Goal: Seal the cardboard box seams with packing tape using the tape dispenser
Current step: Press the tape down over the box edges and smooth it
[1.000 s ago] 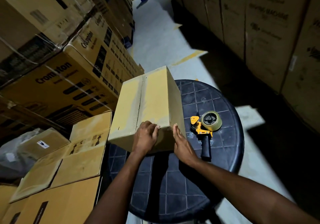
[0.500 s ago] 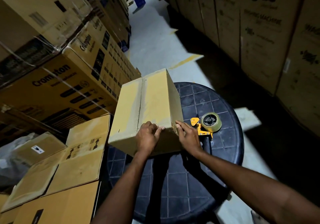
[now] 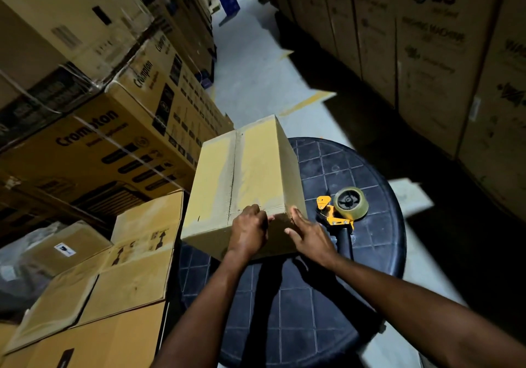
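Left hand [image 3: 249, 232]: fingers bent over the near top edge of the cardboard box [image 3: 247, 174], thumb out along it; too hard a press could shove the box away.
Right hand [image 3: 310, 238]: fingers straight, laid flat on the box's near right corner, holding nothing; hasty rubbing could wrinkle tape there.
Box: at the table's [image 3: 299, 310] left edge, seemingly past the rim; a push could tip it off.
Tape dispenser [image 3: 341, 211]: lying just right of the box, towards the table's right edge; a blind reach could knock it off.
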`<action>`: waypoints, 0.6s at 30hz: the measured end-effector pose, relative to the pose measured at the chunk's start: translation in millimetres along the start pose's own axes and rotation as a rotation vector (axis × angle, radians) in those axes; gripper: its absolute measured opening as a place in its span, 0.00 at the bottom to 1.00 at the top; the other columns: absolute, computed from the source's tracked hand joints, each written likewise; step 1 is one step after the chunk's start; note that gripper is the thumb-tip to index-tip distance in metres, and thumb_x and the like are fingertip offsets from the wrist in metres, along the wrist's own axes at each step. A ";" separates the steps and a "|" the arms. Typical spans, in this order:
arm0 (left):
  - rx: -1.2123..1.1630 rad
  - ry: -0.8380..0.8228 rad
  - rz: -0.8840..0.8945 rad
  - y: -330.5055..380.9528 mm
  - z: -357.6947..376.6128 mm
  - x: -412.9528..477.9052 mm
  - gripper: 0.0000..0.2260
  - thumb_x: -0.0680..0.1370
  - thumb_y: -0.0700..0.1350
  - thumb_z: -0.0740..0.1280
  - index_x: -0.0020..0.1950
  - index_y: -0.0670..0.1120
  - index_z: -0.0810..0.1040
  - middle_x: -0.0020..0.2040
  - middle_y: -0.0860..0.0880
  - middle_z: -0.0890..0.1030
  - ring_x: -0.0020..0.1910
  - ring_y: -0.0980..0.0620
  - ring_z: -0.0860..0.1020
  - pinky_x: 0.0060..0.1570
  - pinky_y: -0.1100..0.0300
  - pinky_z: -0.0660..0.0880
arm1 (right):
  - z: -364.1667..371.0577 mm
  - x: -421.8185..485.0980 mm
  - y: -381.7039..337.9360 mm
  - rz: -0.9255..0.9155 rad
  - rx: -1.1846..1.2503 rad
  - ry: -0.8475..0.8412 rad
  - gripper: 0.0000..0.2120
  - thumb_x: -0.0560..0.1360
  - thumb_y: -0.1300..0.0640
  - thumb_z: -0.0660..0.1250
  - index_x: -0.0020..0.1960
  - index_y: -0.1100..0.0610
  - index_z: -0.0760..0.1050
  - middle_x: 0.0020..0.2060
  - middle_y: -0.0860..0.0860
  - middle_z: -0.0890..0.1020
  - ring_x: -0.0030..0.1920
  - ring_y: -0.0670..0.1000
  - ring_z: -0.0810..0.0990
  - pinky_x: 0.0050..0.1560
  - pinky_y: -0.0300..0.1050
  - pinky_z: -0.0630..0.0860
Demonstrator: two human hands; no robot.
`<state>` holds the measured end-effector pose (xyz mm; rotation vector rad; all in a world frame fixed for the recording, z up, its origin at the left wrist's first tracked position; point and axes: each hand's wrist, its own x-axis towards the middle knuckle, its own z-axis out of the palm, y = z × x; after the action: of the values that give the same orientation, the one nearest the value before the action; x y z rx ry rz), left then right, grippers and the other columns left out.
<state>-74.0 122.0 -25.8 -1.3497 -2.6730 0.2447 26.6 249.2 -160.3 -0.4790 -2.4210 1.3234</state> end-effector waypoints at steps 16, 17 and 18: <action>-0.142 0.196 0.012 -5.1 9.0 -8.3 0.04 0.76 0.45 0.74 0.45 0.45 0.85 0.39 0.47 0.79 0.35 0.49 0.76 0.28 0.57 0.75 | -20.8 23.6 -22.1 -0.068 -0.034 0.037 0.26 0.76 0.31 0.53 0.54 0.54 0.64 0.47 0.48 0.70 0.47 0.50 0.70 0.46 0.47 0.68; -0.148 0.218 0.015 -3.6 10.5 -9.2 0.04 0.75 0.45 0.74 0.44 0.45 0.86 0.39 0.47 0.79 0.35 0.49 0.76 0.27 0.57 0.74 | -22.6 23.9 -22.7 -0.080 -0.036 0.033 0.26 0.76 0.32 0.53 0.55 0.55 0.65 0.47 0.48 0.70 0.47 0.50 0.70 0.46 0.47 0.67; -0.154 0.239 0.022 -2.8 12.8 -10.0 0.04 0.75 0.45 0.75 0.44 0.45 0.86 0.39 0.47 0.79 0.35 0.49 0.76 0.27 0.59 0.73 | -24.7 24.6 -22.9 -0.089 -0.039 0.022 0.24 0.77 0.34 0.55 0.56 0.55 0.65 0.47 0.49 0.70 0.48 0.50 0.70 0.46 0.46 0.67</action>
<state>-72.9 111.3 -38.2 -1.3548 -2.5210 -0.1157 12.9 266.7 -125.0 -0.3893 -2.4249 1.2301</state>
